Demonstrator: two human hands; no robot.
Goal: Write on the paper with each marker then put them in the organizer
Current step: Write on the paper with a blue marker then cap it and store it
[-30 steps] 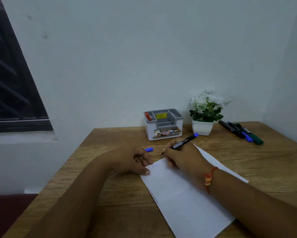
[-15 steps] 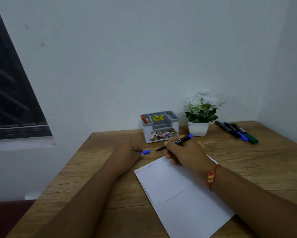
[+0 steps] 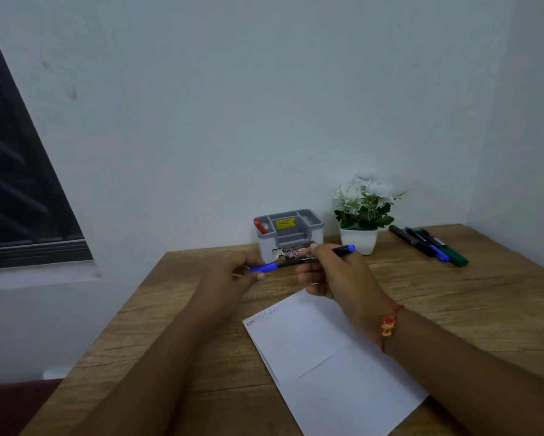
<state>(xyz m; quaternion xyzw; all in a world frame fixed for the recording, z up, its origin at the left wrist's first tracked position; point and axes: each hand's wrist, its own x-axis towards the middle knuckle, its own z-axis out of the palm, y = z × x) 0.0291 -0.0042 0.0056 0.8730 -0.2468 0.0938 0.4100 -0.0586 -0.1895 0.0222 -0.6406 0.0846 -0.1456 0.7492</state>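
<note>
Blue plastic marks both ends of the marker (image 3: 308, 259) you hold level above the desk (image 3: 182, 316), just in front of the organizer (image 3: 288, 236). Your right hand (image 3: 336, 272) is closed around the black barrel, and your left hand (image 3: 233, 272) pinches the blue cap (image 3: 263, 267) at the tip end; whether the cap is fully seated cannot be told from here.

Below your hands, the paper (image 3: 327, 357) lies loose toward the near edge of the desk, with a short line of writing at its far left corner. Beyond your hands, the organizer stands at the back edge against the wall, with a red marker (image 3: 259, 225) already in its left slot. A potted plant (image 3: 363, 212) sits just to its right, and three more markers (image 3: 428, 245) lie side by side near the back right corner.

Your likely step is to press the cap home. If you push it on crooked or stop short, the tip could dry out or smear ink inside the organizer. With neither hand on it, the sheet may slide if your wrist drags over it. Reaching past the plant for the remaining markers could tip it.
</note>
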